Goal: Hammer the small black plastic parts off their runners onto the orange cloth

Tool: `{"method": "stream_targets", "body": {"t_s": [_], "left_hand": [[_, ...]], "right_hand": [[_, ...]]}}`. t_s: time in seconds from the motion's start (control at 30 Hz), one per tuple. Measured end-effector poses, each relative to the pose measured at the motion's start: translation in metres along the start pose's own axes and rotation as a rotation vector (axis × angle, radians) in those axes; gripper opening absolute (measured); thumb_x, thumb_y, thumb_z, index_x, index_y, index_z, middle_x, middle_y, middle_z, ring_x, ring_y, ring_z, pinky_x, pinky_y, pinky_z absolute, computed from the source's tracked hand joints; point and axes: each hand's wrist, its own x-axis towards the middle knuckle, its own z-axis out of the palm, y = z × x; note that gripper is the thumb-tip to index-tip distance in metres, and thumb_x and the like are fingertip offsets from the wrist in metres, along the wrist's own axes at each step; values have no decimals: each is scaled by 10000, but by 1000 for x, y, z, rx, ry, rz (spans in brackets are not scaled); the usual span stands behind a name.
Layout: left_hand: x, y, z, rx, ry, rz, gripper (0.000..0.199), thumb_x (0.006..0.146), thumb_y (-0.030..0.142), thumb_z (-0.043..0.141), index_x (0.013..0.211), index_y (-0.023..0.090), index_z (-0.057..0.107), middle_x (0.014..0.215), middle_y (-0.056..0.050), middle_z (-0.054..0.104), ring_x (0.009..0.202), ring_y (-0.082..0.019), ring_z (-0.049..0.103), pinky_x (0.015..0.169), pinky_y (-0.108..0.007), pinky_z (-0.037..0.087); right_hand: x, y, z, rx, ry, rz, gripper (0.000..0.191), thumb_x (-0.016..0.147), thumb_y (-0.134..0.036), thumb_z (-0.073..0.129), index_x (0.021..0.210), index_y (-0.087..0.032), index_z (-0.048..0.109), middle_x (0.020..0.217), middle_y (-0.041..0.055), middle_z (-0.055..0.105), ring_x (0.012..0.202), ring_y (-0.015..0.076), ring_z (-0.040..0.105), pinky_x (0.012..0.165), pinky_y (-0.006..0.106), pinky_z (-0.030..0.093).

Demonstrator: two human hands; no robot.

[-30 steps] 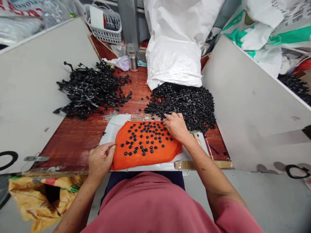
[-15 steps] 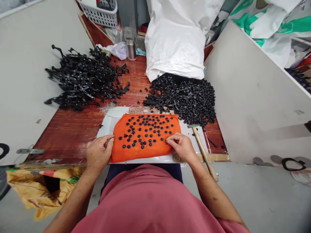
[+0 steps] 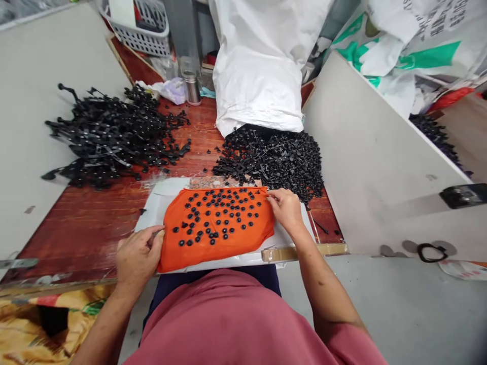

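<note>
Table (image 3: pixel 81 215): cloth (image 3: pixel 232 248) at near edge, studs (image 3: pixel 218 222) atop | left hand (image 3: pixel 137 256): pinching cloth's left edge | right hand (image 3: pixel 286 209): shifted to far-right corner, hold unclear | hammer: now hidden by forearm (image 3: pixel 323 279)

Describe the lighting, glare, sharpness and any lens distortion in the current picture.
Head view: light is soft, with a pale sheen on the red tabletop left of the orange cloth; head view: many pieces in the black pile on the left merge into dark; head view: edges look stretched, wide-angle style, while the left hand and right hand look fairly sharp.
</note>
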Motion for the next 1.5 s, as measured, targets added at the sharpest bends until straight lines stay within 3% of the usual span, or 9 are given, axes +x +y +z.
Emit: {"method": "stream_targets", "body": {"t_s": [0.23,0.43,0.57,0.73,0.83,0.93,1.0,1.23,1.5], "left_hand": [[0,5,-3,-16,-13,-26,322,972,432,465,1007,247,726,795,-49,742,786,-248,666,785,-375,426],[2,7,-5,-25,-36,-38,358,966,432,451,1014,224,738,816,-62,746,814,-258,673,798,-383,432],[1,4,-3,-24,-21,-27,377,975,448,450,1014,215,745,824,-67,752,813,-264,680,803,-389,436],[1,3,-1,-37,-6,-6,333,966,420,469,1005,228,739,854,-63,773,817,-266,691,785,-387,436],[2,6,-3,-29,-1,-8,332,969,411,461,1002,228,736,870,-69,781,836,-270,700,794,-392,432],[2,9,-4,-26,1,-20,344,967,414,460,1000,220,742,892,-80,785,858,-274,700,821,-398,432],[2,10,-4,-39,-8,-30,342,962,406,464,996,214,746,901,-79,788,856,-267,700,820,-391,435],[2,7,-1,-47,-15,-41,324,959,391,480,1009,211,745,876,-67,776,848,-253,690,834,-377,438],[2,8,-3,-72,-11,-37,338,962,401,469,1000,211,746,862,-66,774,825,-254,691,815,-384,428]], "right_hand": [[35,-11,16,-57,-65,-72,136,932,-199,658,980,-231,782,942,74,754,925,255,600,842,383,377],[-5,-25,-4,8,-82,-133,162,973,-208,617,958,-255,772,937,34,780,887,219,640,871,364,392],[-33,-14,-10,4,-26,-88,196,989,-197,575,1007,-235,766,960,60,775,914,236,662,864,373,422],[-20,7,-4,-25,-19,-86,209,976,-163,569,996,-233,765,965,61,767,913,232,666,857,356,466],[-3,6,4,-22,-88,-166,197,948,-149,616,1018,-249,771,979,42,764,938,215,660,872,327,469],[6,-3,9,-23,-116,-200,171,937,-145,620,912,-222,771,888,59,742,860,220,649,808,326,463],[4,-10,5,-22,-96,-200,197,950,-146,587,865,-204,755,841,73,718,821,228,634,777,340,446],[-22,-28,-15,-94,-55,-218,180,998,-233,579,1037,-227,755,913,63,733,884,252,612,818,393,365],[-1,-17,15,-102,-85,-187,132,950,-161,613,925,-219,729,890,64,735,864,247,617,800,359,390]]}}
